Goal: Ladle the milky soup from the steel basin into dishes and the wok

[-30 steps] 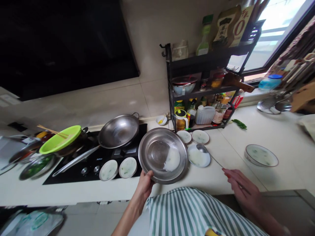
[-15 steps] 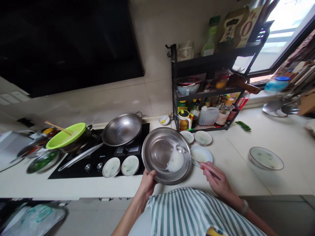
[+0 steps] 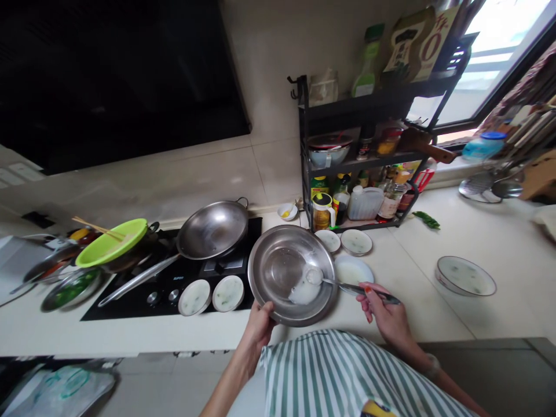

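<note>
**Steel basin [image 3: 278, 269] in my left hand [image 3: 261, 321], ladle [image 3: 347, 287] in my right hand [image 3: 388, 315]**

I clasp the basin's near rim and the ladle's dark handle. The basin is near the counter's [image 3: 417, 272] front edge, by the hob's [image 3: 125, 307] right edge. I'd judge it stiff, fairly light, slippery when wet, best held by the rim. It's wide, dull grey, white liquid [image 3: 300, 294] pooled to one side.

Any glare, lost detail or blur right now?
Head view: the window is partly blown out, upper right; the black panel, upper left, loses detail; highlights sit on the wok and steel basin; the plastic bag, lower left, looks soft.
</note>
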The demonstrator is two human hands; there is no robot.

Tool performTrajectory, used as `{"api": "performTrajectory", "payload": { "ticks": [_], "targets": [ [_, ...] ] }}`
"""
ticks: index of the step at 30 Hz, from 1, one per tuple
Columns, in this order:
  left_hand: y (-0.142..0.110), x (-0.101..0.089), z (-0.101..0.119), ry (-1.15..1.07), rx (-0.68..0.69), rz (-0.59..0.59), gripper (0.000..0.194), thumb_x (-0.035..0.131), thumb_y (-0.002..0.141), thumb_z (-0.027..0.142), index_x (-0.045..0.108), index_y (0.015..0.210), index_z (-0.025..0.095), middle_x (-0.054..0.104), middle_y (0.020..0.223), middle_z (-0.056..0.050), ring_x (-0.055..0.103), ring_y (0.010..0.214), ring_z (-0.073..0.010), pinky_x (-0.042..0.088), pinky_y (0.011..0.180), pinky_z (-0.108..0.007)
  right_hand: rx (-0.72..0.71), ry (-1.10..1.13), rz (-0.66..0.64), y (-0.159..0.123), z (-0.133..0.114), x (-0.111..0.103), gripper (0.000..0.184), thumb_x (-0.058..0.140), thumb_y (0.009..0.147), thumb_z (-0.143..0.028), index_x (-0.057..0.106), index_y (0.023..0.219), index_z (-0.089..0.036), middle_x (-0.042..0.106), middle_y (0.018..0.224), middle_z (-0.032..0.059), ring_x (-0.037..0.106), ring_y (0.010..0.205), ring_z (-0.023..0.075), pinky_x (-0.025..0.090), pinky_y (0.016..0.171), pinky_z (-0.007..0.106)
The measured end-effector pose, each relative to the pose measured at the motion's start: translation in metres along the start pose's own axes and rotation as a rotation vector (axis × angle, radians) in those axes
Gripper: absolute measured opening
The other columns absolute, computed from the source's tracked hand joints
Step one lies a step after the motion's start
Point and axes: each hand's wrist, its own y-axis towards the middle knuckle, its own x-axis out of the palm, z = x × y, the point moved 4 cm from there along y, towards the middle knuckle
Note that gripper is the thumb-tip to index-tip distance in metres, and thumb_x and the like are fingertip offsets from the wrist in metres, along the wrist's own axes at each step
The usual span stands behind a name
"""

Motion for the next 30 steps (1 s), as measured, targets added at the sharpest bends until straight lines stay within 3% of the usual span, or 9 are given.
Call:
{"api": "performTrajectory", "payload": {
  "ticks": [12,30],
  "targets": [
    [0.0026,-0.0003,-0.0013,-0.007,-0.002,-0.011,0.031,0.055,0.051,0.014,0.047,0.08,0.02,0.056,0.056,0.005,0.05,0.048,-0.0107,0.038,0.05,-0.023,0.005,0.035,0.076,-0.0025,-0.0046,-0.0086,0.046,0.064,0.074,-0.054,0.061,0.096,-0.014,0.064,0.061,0.0033,0.05,0.048,0.0121,0.04,0.037,0.024],
    [-0.0011,0.003,0.0035,-0.002,-0.004,-0.005,0.031,0.054,0.05,0.013,0.046,0.078,0.021,0.054,0.053,0.006,0.048,0.047,-0.0108,0.038,0.049,-0.024,0.03,0.071,0.06,-0.0004,0.0023,-0.0097,0.047,0.067,0.073,-0.054,0.062,0.095,-0.013,0.064,0.062,0.0039,0.049,0.046,0.0109,0.038,0.036,0.022]
  ]
}}
